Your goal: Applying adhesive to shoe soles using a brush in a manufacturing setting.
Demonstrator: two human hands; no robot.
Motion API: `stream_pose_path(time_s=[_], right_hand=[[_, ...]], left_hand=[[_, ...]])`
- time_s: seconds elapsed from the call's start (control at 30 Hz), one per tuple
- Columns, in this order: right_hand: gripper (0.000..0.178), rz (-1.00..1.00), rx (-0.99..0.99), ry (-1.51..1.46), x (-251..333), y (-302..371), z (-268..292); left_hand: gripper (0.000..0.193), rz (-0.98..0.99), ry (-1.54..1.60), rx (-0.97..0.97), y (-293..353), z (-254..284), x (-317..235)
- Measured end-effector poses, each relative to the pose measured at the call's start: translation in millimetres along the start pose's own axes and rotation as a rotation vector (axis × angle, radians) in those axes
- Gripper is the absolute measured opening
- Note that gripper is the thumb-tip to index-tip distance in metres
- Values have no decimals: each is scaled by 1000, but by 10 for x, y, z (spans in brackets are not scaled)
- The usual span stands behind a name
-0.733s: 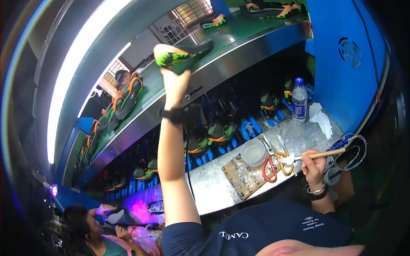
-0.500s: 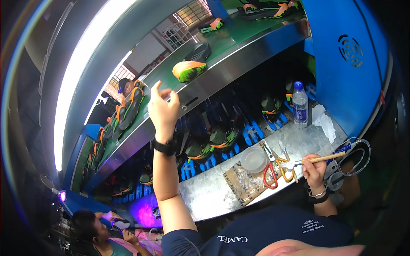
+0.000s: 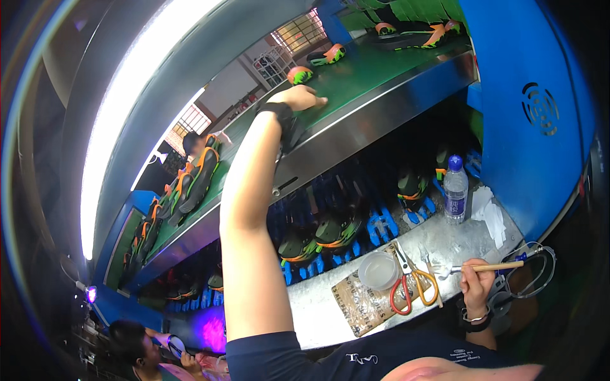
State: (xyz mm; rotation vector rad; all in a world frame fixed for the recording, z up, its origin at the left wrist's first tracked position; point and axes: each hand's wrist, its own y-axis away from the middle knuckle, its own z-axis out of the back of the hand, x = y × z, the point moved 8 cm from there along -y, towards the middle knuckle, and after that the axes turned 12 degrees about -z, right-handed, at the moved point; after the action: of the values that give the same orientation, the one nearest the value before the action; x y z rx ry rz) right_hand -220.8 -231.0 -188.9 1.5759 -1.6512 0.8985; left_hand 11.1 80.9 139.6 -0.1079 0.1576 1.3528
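My left hand [image 3: 297,98] reaches over the green conveyor belt, across the middle of a shoe sole. The sole's orange-and-green end [image 3: 300,75] shows beyond my fingers, and its dark end sits below my wrist. My fingers are curled, one finger sticking out; their grip on the sole is partly hidden. Above the metal worktop, my right hand [image 3: 476,282] is closed round a wooden-handled brush [image 3: 502,267], its whitish tip pointing left. Beside that tip lie scissors [image 3: 406,289] with red and yellow handles. A clear plastic tub [image 3: 379,271] stands on a brown printed sheet [image 3: 349,301].
A water bottle [image 3: 455,197] and crumpled white paper [image 3: 489,219] stand right of the scissors. More soles [image 3: 200,181] line the belt [image 3: 356,79]. Several shoes on blue holders [image 3: 381,225] fill the shelf beneath. Another person [image 3: 130,346] works at lower left.
My left hand has moved from the belt's near edge onto the sole. The sole has turned, its orange-and-green end now on the far side. My right hand keeps the brush.
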Motion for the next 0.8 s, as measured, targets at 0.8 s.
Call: stream_pose_path(time_s=[0.8], right_hand=[[10, -7, 69, 16, -2, 163, -13]], left_hand=[[61, 809, -229, -554, 2979, 643, 2778]])
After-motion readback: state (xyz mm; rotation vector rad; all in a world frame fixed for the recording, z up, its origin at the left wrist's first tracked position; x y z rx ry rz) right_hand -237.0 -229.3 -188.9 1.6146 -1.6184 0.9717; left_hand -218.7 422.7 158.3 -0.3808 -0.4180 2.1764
